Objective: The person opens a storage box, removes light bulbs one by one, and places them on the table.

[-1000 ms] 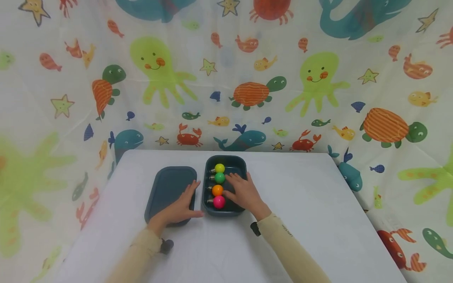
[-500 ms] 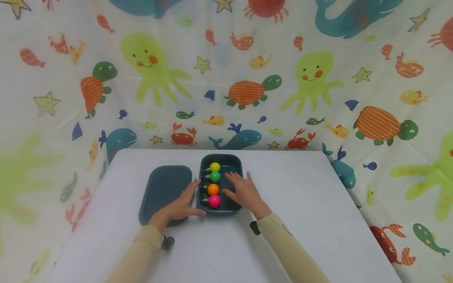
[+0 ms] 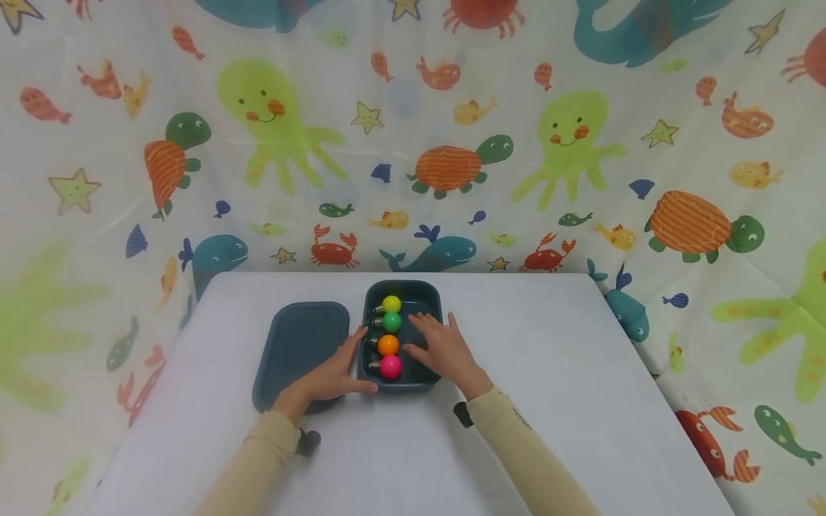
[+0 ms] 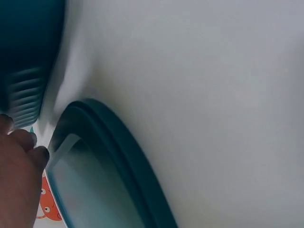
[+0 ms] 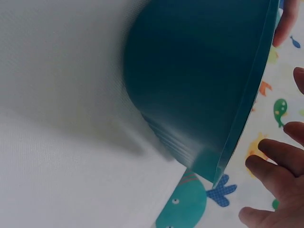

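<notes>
In the head view a dark teal plastic box (image 3: 419, 299) stands on the table. Along its left side lie toy light bulbs: yellow (image 3: 391, 304), green (image 3: 391, 322), orange (image 3: 388, 345) and pink (image 3: 390, 367). My left hand (image 3: 330, 374) is at the box's left edge with fingers and thumb spread; whether it touches the wall is unclear. Above the right half of the box my right hand (image 3: 448, 351) hovers, fingers extended and holding nothing. The matching lid (image 3: 300, 351) lies left of the box, partly beneath the left hand. The right wrist view shows the box's outer wall (image 5: 199, 85).
A white-covered table (image 3: 535, 344) extends to both sides of the box. Behind it hangs a curtain (image 3: 400, 143) printed with sea animals. Dark wrist cameras sit under both sleeves.
My left hand has moved right, from above the lid to the box's left edge. The right hand stays over the box. The head view has turned slightly, shifting the scene left.
</notes>
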The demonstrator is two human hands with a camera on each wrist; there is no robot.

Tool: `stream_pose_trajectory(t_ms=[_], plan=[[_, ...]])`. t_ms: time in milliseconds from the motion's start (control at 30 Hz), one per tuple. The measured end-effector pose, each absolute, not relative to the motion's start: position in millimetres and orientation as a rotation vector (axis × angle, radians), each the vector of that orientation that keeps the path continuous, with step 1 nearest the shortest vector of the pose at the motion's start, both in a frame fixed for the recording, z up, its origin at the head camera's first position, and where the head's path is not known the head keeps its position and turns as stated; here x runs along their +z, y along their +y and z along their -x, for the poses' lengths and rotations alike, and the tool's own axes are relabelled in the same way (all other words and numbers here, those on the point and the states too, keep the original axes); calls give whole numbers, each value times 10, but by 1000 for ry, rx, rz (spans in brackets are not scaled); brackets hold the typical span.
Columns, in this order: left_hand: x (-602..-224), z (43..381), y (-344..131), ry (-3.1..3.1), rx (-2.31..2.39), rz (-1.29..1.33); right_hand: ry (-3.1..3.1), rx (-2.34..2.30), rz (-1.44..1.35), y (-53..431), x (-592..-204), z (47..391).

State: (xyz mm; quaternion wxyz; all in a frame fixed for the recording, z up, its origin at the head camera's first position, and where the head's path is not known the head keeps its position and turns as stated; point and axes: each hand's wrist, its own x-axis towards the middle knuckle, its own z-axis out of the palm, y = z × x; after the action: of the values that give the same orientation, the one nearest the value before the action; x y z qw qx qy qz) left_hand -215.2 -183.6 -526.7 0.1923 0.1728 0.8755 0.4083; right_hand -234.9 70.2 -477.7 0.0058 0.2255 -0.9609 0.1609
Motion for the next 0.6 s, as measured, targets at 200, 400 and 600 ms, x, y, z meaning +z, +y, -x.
stream_pose_trajectory(t_ms=[200,400,600], plan=[[-5256,2153,-1805,2426,1163,-422,-3004,560,-683,727,-4768,2396],[-5289,2141,-1795,2327,1307,-419,-3010,753,-559,703,-4744,2463],[-5378,2125,-1795,2137,1535,-385,-3000,957,-392,646,-4740,2556]])
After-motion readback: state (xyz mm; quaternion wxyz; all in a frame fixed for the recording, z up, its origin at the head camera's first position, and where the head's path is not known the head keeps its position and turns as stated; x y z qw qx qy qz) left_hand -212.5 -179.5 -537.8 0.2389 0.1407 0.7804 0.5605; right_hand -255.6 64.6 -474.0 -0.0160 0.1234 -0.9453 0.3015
